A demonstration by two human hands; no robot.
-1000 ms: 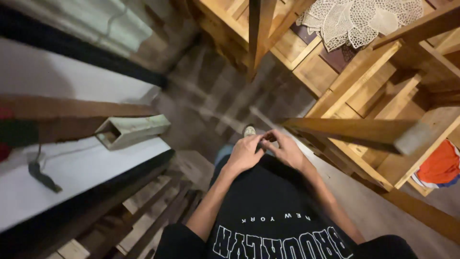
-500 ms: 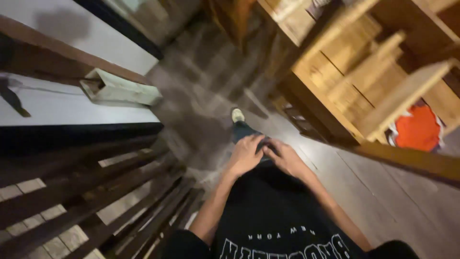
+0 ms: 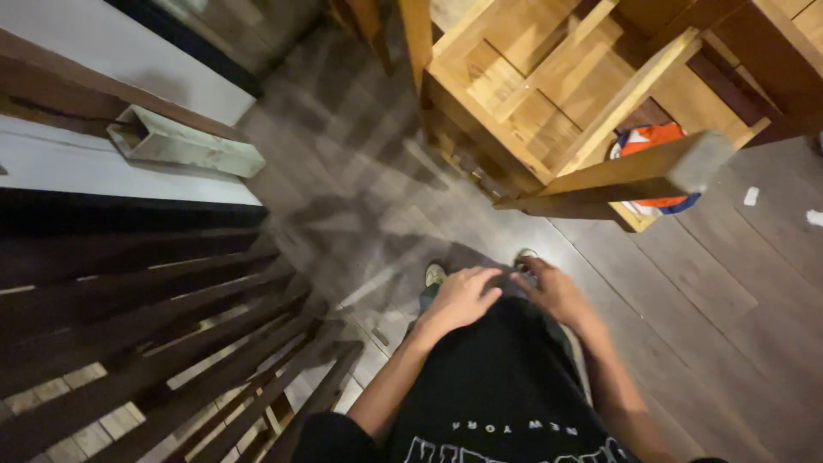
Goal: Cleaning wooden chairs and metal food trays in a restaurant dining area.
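My left hand (image 3: 459,298) and my right hand (image 3: 555,291) rest at the lower hem of my black shirt (image 3: 493,386), fingertips nearly touching at the waist. Neither holds a separate object; the fingers curl against the fabric, and I cannot see whether they pinch it. Below them my two shoes (image 3: 435,274) stand on the dark wooden floor (image 3: 686,283).
A light wooden frame structure (image 3: 549,94) stands ahead, with a dark beam (image 3: 634,176) jutting out and an orange cloth (image 3: 651,141) behind it. Dark wooden slats (image 3: 146,343) lie at left, under a white panel (image 3: 77,163) bearing a pale rectangular tube (image 3: 184,141).
The view has swung left and down. My hands stay together at my waist, now lower and further right in the picture. Both shoes have come into sight.
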